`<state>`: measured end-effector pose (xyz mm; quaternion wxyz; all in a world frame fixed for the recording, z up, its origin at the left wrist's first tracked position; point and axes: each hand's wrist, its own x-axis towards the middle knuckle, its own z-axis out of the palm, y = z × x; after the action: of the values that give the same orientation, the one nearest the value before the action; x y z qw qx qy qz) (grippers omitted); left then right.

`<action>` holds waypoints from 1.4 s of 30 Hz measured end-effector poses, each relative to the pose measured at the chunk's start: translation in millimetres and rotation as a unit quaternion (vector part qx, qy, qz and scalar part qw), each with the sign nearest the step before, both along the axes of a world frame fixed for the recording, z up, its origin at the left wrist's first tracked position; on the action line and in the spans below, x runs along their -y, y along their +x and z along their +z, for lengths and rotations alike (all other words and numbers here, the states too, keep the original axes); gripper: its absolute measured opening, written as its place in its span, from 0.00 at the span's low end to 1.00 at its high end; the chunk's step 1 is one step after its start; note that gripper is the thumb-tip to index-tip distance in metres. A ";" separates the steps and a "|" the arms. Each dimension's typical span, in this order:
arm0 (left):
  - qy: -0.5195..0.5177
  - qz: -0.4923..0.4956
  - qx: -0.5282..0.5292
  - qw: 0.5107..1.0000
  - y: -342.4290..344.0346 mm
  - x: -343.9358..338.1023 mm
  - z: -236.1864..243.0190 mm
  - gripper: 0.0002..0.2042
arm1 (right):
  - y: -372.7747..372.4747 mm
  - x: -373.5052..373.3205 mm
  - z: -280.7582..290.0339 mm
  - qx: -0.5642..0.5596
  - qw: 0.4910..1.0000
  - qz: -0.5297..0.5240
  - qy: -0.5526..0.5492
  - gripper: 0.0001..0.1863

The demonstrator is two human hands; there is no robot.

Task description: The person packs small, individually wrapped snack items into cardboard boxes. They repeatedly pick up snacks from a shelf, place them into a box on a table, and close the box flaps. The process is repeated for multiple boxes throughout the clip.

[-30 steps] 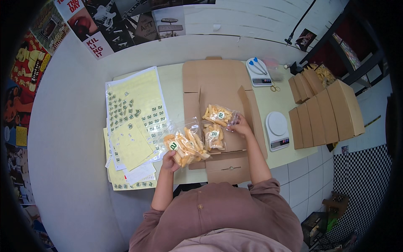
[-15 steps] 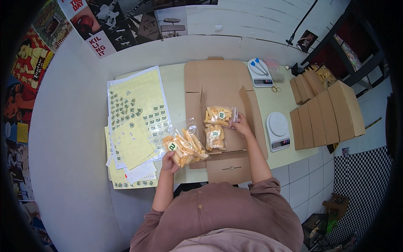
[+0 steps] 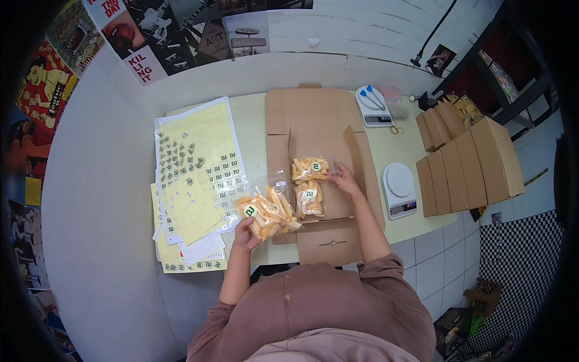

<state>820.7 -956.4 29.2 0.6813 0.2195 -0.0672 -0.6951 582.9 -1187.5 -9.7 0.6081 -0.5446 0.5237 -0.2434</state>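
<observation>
My left hand (image 3: 246,234) is closed on the lower edge of clear zip bags (image 3: 268,214) of pale yellow snack sticks, seemingly two overlapping, one with a round white-and-green sticker. They hang over the left front of an open brown cardboard box (image 3: 325,108). Inside the box, my right hand (image 3: 344,180) pinches the right end of a smaller snack bag (image 3: 311,168), which lies crosswise. Just below it, touching or nearly so, rests another stickered snack bag (image 3: 310,200). The fingertips of my right hand are partly hidden by the plastic.
Sticker sheets (image 3: 199,139) and papers cover the table's left side. Right of the box stand two white scales (image 3: 399,181), the far one bearing blue-tipped tongs (image 3: 373,96), with scissors (image 3: 396,130) nearby. Several folded brown boxes (image 3: 458,169) stand at the right edge.
The upper bag in the box has shifted slightly left with my right hand. The bags in my left hand have tilted a little and hardly moved.
</observation>
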 end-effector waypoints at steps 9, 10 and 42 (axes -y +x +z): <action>-0.002 -0.049 0.007 0.999 0.9 9.0 -4.9 0.32 | -1.9 -3.8 -2.8 -0.349 0.825 -0.026 -0.443 0.33; -0.004 -0.054 0.003 0.999 1.1 9.2 -5.0 0.32 | 2.1 -7.9 6.2 -0.373 0.777 -0.058 -0.504 0.33; 0.116 0.013 0.066 0.991 9.4 9.5 -0.8 0.24 | -0.2 -53.9 5.6 0.301 0.867 -0.366 0.154 0.20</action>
<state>830.1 -965.9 28.4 0.6545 0.3436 -0.0279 -0.6729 582.6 -1133.6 -4.2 0.6798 -0.1139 0.5076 -0.5170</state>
